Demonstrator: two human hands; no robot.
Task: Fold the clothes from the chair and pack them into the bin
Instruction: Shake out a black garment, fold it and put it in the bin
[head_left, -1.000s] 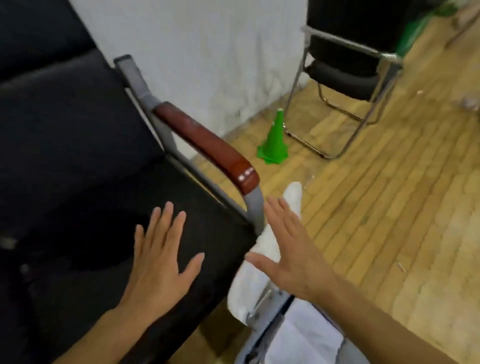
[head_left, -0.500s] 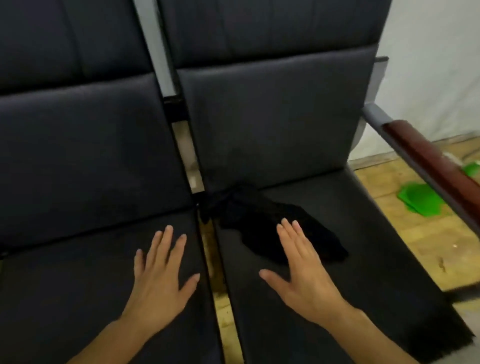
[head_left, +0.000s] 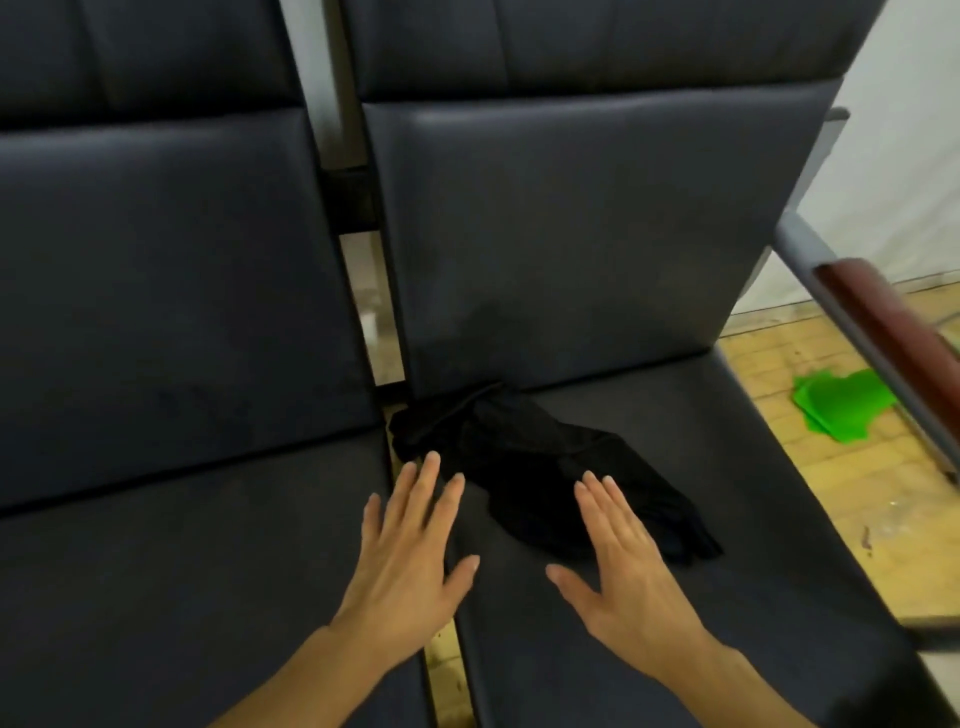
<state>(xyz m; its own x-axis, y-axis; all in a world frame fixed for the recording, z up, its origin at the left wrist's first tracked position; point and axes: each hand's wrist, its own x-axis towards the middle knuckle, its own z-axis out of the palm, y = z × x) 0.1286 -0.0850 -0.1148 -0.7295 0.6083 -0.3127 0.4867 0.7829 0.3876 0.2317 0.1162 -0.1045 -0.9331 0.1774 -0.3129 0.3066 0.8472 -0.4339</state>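
A crumpled black garment (head_left: 524, 457) lies on the right seat of the dark padded chair (head_left: 727, 467), running from the seat's back left corner toward the middle. My left hand (head_left: 410, 551) hovers flat with straight fingers over the gap between the two seats, its fingertips near the garment's left end. My right hand (head_left: 623, 566) is spread flat just in front of the garment, fingertips over its near edge. Neither hand holds anything. The bin is out of view.
A second dark seat (head_left: 182, 571) adjoins on the left. A wooden-topped armrest (head_left: 878, 312) on a grey frame borders the right seat. Beyond it, green flat pieces (head_left: 847, 405) lie on the wood floor beside a white wall.
My view swung left from the armrest and floor to the two seats. Both hands moved forward toward the black garment, the left one shifting right over the seat gap.
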